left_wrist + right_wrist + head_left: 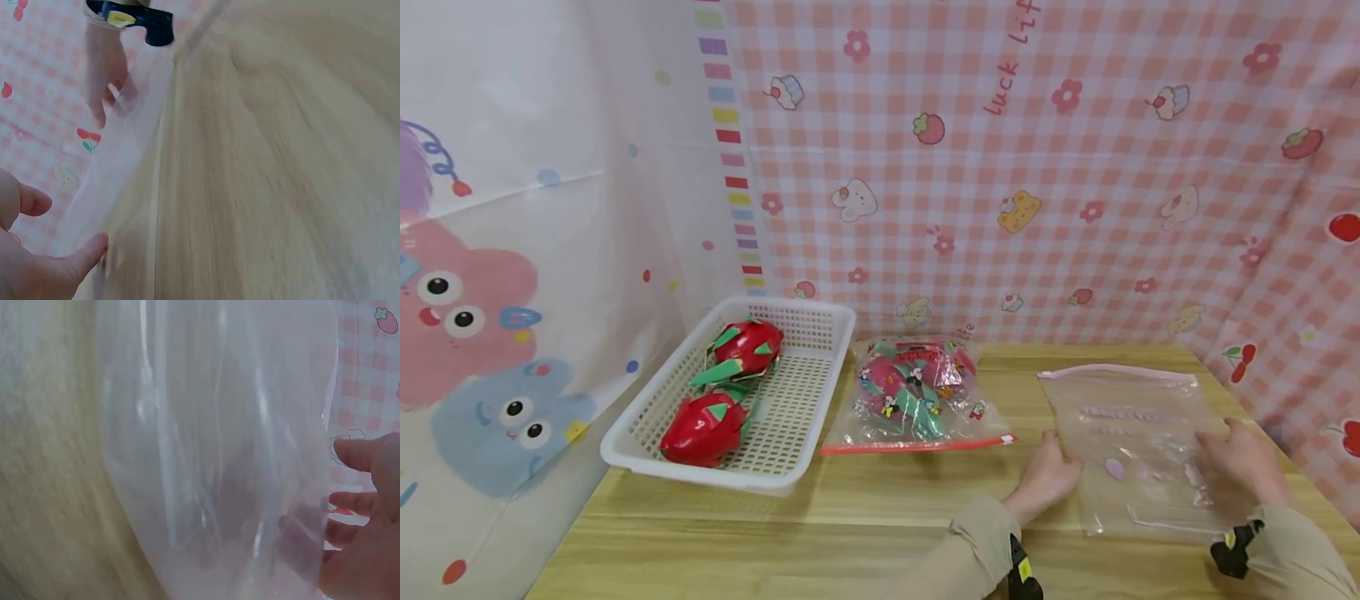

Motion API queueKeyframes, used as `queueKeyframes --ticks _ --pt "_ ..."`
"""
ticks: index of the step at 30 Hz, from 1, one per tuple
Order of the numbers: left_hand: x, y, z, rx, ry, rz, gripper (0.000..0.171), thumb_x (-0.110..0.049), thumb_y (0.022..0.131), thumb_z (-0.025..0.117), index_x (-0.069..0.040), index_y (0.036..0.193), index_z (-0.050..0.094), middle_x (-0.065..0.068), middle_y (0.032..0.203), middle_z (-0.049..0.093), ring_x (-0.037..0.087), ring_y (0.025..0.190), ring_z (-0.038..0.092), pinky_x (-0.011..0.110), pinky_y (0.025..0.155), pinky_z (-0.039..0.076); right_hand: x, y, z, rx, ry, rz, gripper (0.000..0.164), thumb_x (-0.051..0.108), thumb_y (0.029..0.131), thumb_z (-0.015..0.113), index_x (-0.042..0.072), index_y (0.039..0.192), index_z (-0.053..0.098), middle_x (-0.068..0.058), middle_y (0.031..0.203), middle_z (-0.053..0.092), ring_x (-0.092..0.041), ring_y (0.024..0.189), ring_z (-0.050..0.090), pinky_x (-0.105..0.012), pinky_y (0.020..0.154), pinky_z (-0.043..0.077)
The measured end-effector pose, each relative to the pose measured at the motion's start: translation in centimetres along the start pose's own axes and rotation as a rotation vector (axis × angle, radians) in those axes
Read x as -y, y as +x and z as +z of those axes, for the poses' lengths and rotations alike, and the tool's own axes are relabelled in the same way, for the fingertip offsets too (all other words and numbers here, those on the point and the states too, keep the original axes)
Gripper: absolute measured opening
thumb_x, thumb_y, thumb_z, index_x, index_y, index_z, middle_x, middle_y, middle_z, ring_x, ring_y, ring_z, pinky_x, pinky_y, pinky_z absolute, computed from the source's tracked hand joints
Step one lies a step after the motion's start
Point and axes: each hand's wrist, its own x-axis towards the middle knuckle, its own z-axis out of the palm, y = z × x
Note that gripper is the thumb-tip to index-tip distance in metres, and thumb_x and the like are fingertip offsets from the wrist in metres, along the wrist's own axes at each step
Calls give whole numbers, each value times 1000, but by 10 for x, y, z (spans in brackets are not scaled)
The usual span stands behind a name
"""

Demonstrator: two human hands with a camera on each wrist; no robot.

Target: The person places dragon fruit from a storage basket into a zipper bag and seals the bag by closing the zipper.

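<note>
Clear plastic, the pink-zipped bag (1127, 442) was at the right of the table (880, 517), seemingly unfilled, between left hand (1047, 473) and right hand (1242, 462), both loosely spread, while the red-zipped bag (917, 396) looked packed and two red fruits (703, 429) in the basket (700, 474) apparently awaited bagging.

Free passage: bench (700, 542), toward front-left corner. In way: white plastic basket (796, 392), back-left corner; filled zip bag (917, 396), mid back edge; clear zip bag (1138, 454), near right edge.

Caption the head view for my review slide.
Left hand and right hand flank a clear zip bag near a filled red-zip bag and a white basket holding two red fruits.
</note>
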Motion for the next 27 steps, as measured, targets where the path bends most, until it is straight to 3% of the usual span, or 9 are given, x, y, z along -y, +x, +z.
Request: queueKeyframes --ticks 5,9,13,15,17,20,23,25,27 --pt "3 -2 -1 36 -89 -39 57 -13 85 63 2 137 43 6 83 62 13 67 55 23 59 46 3 -4 2 -27 27 41 75 36 99 37 -33 125 27 -52 125 32 -64 110 37 -66 91 38" --pt "7 -3 -1 69 -199 -80 32 -4 85 63 4 114 54 5 80 65 19 61 65 25 55 54 7 -9 3 -50 46 30 66 32 99 39 -30 120 39 -48 120 42 -61 105 46 -61 84 44" --pt "10 -4 -3 109 -307 -92 8 1 85 63 -2 91 58 8 71 65 31 62 69 30 53 57 9 -12 4 -75 89 3 56 29 99 41 -24 116 48 -41 107 56 -40 80 61 -39 66 50" --pt "10 -5 -4 126 -335 -93 9 2 85 63 -1 93 60 7 68 63 33 62 69 31 52 57 10 -13 4 -84 119 13 56 29 99 40 -23 118 47 -39 104 58 -27 74 60 -31 60 47" --pt "10 -5 -5 134 -348 -95 14 3 85 63 -1 98 61 7 67 61 32 61 68 31 52 57 11 -15 4 -102 142 23 56 30 99 40 -22 120 47 -38 104 59 -21 73 58 -27 58 45" --pt "9 -6 -6 129 -357 -89 23 4 84 64 -3 105 58 4 69 60 30 59 67 32 51 57 14 -18 3 -151 168 29 57 31 99 41 -21 122 46 -40 107 56 -30 76 58 -28 58 45" --pt "7 -7 -7 115 -340 -66 34 4 83 65 -3 115 55 2 73 61 31 59 68 32 50 57 18 -24 1 -264 166 1 53 29 99 44 -20 121 48 -41 107 56 -45 85 57 -38 69 41" --pt "5 -8 -9 107 -298 -47 40 2 83 65 -4 121 53 1 76 62 30 59 68 30 49 56 22 -29 -1 -338 169 -14 51 28 98 46 -19 120 51 -41 104 57 -35 76 58 -38 68 41" --pt "2 -7 -10 99 -248 -32 45 -2 84 66 -6 126 52 0 79 64 26 58 68 27 49 54 25 -31 -4 -398 201 -25 51 26 98 47 -19 119 51 -41 101 58 -12 66 57 -30 67 42"
